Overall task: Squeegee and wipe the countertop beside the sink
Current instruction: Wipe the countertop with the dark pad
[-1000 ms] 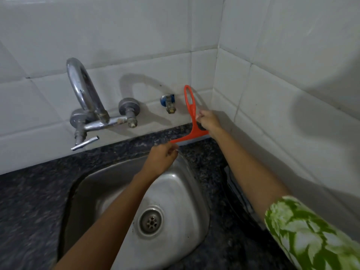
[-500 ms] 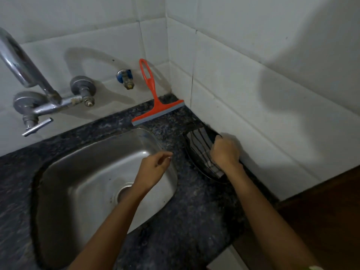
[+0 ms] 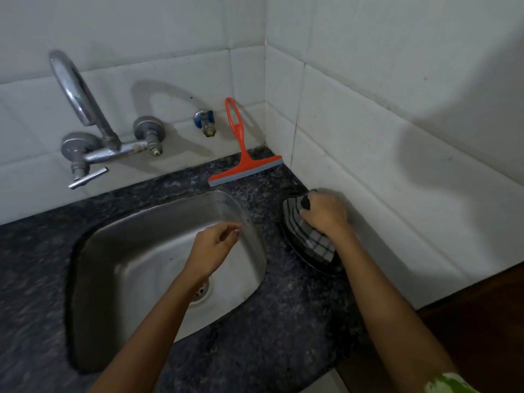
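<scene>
An orange squeegee [image 3: 241,154] leans against the back wall tiles, its blade resting on the dark speckled countertop [image 3: 278,321] behind the steel sink [image 3: 136,251]. My right hand [image 3: 326,212] grips a black-and-white checked cloth [image 3: 307,235] lying on the counter to the right of the sink, near the side wall. My left hand [image 3: 214,248] hovers over the sink's right half, fingers loosely curled and empty.
A chrome tap [image 3: 85,120] with a lever sits on the back wall above the sink's left side. A small blue-collared wall valve [image 3: 205,123] is beside the squeegee handle. White tiled walls meet in the corner. A brown surface [image 3: 482,321] lies at the right.
My right hand let go of the squeegee, leaving it propped at the wall, moved down to the checked cloth and bunched it up. My left hand drew back over the sink.
</scene>
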